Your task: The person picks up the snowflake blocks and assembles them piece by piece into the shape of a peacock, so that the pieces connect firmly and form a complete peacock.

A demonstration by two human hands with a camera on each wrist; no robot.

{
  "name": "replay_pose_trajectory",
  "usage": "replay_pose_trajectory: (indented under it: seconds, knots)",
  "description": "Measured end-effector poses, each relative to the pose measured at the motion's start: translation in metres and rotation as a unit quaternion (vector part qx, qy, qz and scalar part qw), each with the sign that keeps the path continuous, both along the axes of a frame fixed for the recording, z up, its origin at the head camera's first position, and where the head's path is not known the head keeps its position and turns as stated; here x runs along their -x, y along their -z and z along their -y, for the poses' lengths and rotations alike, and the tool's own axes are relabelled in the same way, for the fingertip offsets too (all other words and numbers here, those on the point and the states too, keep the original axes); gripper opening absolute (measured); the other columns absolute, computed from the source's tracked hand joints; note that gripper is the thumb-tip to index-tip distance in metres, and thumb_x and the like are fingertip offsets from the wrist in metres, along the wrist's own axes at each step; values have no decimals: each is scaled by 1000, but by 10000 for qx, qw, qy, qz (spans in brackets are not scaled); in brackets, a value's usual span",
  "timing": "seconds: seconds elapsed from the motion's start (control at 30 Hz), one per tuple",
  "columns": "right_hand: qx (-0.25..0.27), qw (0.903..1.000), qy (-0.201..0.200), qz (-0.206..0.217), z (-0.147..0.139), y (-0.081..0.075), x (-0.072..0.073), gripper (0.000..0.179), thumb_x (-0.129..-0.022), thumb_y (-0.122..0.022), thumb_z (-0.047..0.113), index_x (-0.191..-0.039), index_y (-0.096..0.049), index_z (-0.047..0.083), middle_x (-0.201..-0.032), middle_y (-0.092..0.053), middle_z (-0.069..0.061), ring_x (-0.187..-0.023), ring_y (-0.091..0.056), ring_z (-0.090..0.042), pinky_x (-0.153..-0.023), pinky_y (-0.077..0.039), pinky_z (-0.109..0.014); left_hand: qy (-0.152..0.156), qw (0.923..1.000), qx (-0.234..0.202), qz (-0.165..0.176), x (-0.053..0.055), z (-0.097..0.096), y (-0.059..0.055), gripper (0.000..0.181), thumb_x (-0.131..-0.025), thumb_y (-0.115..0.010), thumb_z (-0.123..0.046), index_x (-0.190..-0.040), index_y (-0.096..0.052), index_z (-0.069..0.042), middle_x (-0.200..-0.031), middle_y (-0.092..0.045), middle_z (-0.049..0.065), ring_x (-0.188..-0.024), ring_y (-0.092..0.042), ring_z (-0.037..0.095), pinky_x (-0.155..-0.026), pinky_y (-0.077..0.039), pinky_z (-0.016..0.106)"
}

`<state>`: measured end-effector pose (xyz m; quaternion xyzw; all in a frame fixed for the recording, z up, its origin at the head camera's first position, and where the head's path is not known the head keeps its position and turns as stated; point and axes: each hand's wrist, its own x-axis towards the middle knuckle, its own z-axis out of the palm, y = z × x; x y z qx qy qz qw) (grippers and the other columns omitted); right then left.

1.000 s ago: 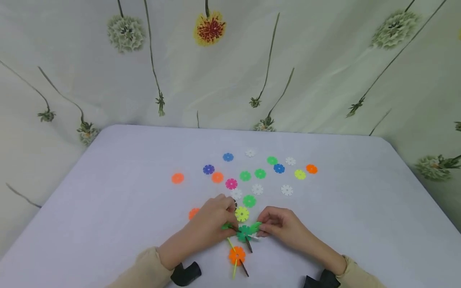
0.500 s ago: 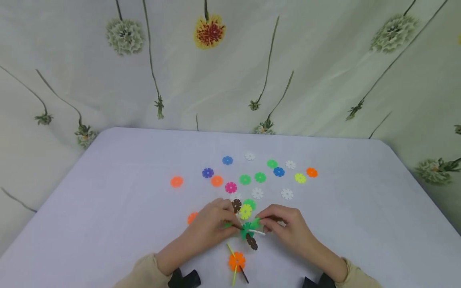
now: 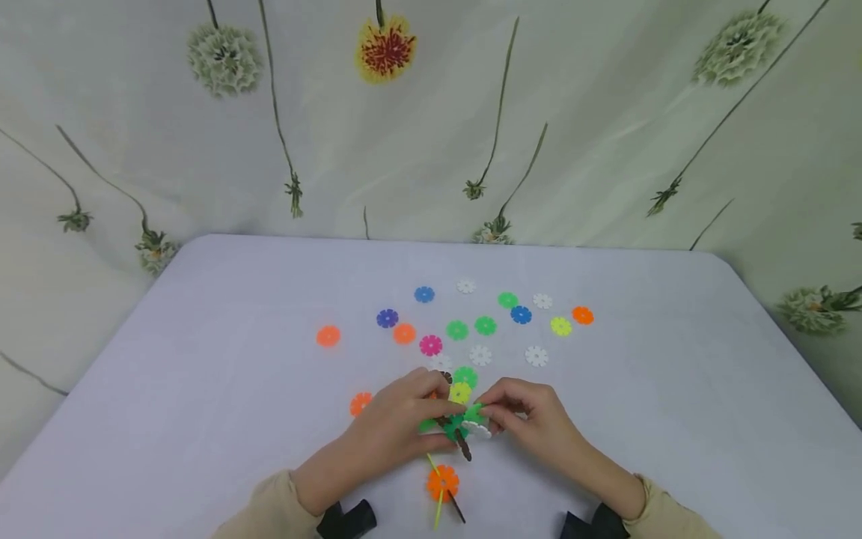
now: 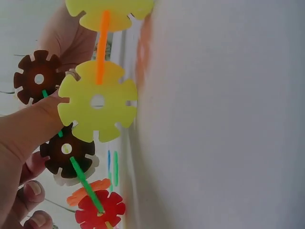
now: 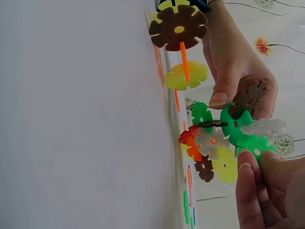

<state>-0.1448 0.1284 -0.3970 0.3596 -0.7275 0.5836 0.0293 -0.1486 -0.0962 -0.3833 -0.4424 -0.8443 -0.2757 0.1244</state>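
My left hand (image 3: 404,415) grips a cluster of slotted plastic discs from the left. In the right wrist view, a dark green disc (image 5: 231,125) sits mid-cluster with a brown disc (image 5: 251,97) and a white disc (image 5: 267,127) joined to it. My right hand (image 3: 535,415) pinches a light green disc (image 5: 255,145) against that dark green one; whether the slots engage is unclear. Several more discs, red, yellow and brown, show around them. In the left wrist view my left thumb crosses in front of two brown discs (image 4: 66,148), and a yellow disc (image 4: 93,107) stands near the camera.
Near my side of the white table (image 3: 236,389) stands an orange disc (image 3: 443,473) with yellow and brown discs slotted in. Beyond my hands loose discs lie scattered, among them a pink disc (image 3: 431,345) and an orange disc (image 3: 328,336). A floral cloth (image 3: 417,150) hangs behind.
The cluster has turned between my hands, and its white disc now shows more of its face. My left fingers have shifted right over it, while my right hand keeps its pinch on the light green disc.
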Motion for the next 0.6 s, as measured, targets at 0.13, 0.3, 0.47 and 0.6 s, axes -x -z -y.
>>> replay_pose_trajectory:
  seconds: [0.13, 0.3, 0.47, 0.6]
  knots:
    - [82, 9990, -187, 393, 1, 4, -3, 10, -84, -63, -8, -90, -64, 0, -75, -63, -12, -56, -61, -19, -52, -53, -31, 294, 9995, 68, -133, 0, 0, 3, 39, -66, -84, -34, -97, -75, -12, -82, -46, -8, -74, -41, 7, -60, -31, 8]
    - [94, 9990, -288, 341, 3, 6, -4, 9, -83, -63, -8, -88, -64, -1, -74, -63, -12, -55, -60, -18, -51, -53, -31, 610, 9977, 211, -221, 2, 1, 4, 37, -67, -82, -35, -95, -74, -12, -83, -51, -8, -74, -43, 6, -63, -34, 9]
    - [25, 9991, -303, 291, 6, 5, -4, 9, -83, -64, -8, -87, -65, 0, -76, -64, -11, -56, -60, -18, -52, -53, -31, 783, 9949, 504, -398, 2, 3, 1, 37, -69, -80, -35, -94, -73, -9, -83, -54, -6, -73, -44, 8, -64, -37, 11]
    - [-189, 9996, -130, 140, 9, 4, -7, 10, -83, -65, -6, -87, -66, 3, -75, -63, -6, -57, -59, -15, -53, -52, -28, 751, 9923, 887, -422, 0, 3, -4, 38, -72, -77, -37, -96, -72, -8, -82, -53, -5, -75, -43, 9, -65, -36, 12]
